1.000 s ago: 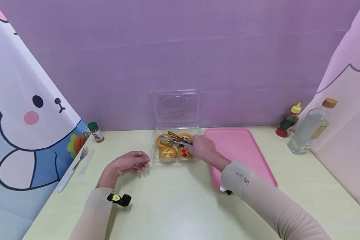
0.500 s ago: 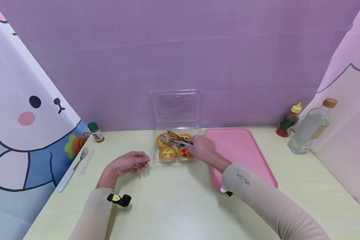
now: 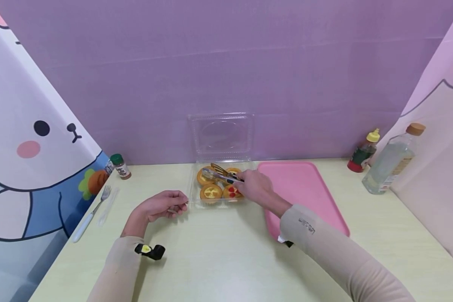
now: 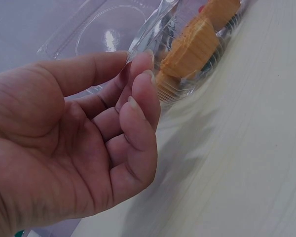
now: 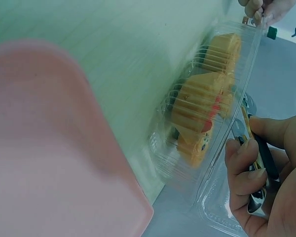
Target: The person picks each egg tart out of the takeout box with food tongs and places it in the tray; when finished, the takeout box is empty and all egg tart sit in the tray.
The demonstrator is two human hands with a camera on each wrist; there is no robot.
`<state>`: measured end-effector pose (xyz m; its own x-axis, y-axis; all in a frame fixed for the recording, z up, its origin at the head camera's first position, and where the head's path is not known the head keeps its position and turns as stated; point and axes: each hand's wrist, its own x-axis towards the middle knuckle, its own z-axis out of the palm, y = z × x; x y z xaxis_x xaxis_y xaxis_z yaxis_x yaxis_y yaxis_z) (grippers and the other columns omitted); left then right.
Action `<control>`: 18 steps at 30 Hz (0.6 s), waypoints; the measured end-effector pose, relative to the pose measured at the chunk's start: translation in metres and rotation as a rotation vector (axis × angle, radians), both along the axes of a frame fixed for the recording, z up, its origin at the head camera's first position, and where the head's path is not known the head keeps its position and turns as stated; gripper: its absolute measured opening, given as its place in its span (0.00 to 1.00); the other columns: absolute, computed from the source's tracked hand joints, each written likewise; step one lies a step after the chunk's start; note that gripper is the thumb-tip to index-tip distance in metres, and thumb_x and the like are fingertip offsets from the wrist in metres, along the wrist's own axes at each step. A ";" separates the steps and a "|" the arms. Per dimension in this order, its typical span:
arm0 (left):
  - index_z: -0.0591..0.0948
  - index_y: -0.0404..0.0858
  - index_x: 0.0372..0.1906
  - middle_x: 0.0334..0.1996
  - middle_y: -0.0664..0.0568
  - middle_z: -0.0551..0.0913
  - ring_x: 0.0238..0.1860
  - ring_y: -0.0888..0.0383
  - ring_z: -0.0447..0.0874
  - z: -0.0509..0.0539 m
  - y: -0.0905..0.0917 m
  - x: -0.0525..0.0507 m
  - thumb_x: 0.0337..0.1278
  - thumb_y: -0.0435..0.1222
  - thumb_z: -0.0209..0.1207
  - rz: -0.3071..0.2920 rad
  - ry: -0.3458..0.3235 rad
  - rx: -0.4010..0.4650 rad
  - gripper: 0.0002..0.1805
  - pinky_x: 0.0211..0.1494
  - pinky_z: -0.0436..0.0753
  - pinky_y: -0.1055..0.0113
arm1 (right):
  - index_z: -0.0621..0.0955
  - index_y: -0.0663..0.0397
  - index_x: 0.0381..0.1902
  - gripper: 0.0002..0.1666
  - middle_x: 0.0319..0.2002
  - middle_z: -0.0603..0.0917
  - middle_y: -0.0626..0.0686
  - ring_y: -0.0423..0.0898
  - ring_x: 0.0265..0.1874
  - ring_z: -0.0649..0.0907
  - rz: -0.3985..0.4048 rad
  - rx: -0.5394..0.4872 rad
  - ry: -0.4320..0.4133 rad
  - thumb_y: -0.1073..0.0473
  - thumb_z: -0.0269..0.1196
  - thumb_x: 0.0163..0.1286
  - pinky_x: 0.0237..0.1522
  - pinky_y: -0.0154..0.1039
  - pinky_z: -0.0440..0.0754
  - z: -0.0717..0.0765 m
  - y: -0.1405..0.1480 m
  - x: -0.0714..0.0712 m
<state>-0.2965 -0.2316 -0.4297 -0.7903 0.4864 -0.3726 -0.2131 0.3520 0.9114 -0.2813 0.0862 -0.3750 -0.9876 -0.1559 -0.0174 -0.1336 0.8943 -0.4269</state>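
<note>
A clear plastic container with its lid raised stands at the table's back. Several round tarts lie in it, including one with a yellow pattern and one with red topping. The left hand pinches the container's left edge between thumb and index finger; its other fingers curl loosely. From the right, the right hand grips metal tongs. The tongs' ends reach over the back-left tart; whether they touch it cannot be told. The hand and tongs partly cover the back-right tart.
A pink tray lies right of the container, under the right forearm. Farther right stand a yellow-capped sauce bottle and a clear bottle. At left are a green-capped jar, a fork and a clear plastic utensil.
The right hand and the tongs have shifted very slightly to the right. The left hand stays at the container's edge.
</note>
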 end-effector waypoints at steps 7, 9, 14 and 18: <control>0.73 0.30 0.50 0.35 0.53 0.81 0.33 0.60 0.77 0.000 -0.001 0.000 0.72 0.45 0.56 -0.001 0.002 0.000 0.20 0.35 0.77 0.68 | 0.80 0.45 0.64 0.25 0.13 0.72 0.44 0.37 0.10 0.61 0.000 -0.038 -0.004 0.48 0.63 0.71 0.12 0.31 0.54 -0.002 0.001 -0.001; 0.73 0.30 0.50 0.35 0.53 0.81 0.32 0.60 0.77 0.000 -0.001 0.001 0.72 0.45 0.56 -0.002 0.001 0.001 0.20 0.35 0.77 0.68 | 0.80 0.45 0.63 0.24 0.13 0.73 0.44 0.37 0.10 0.61 -0.002 -0.046 -0.005 0.48 0.64 0.71 0.12 0.31 0.54 -0.002 0.002 -0.002; 0.73 0.29 0.50 0.35 0.52 0.81 0.32 0.60 0.77 0.002 0.000 0.001 0.73 0.44 0.55 -0.007 -0.001 0.004 0.20 0.36 0.78 0.68 | 0.83 0.44 0.60 0.21 0.14 0.75 0.43 0.37 0.11 0.63 0.007 -0.040 -0.002 0.48 0.64 0.71 0.13 0.31 0.56 -0.001 0.002 -0.002; 0.73 0.30 0.50 0.36 0.52 0.81 0.32 0.60 0.77 0.002 0.000 0.001 0.74 0.44 0.54 -0.005 0.000 0.001 0.18 0.36 0.78 0.68 | 0.83 0.46 0.60 0.21 0.13 0.73 0.43 0.37 0.10 0.62 0.014 -0.037 -0.017 0.49 0.64 0.71 0.12 0.31 0.56 0.002 0.002 -0.003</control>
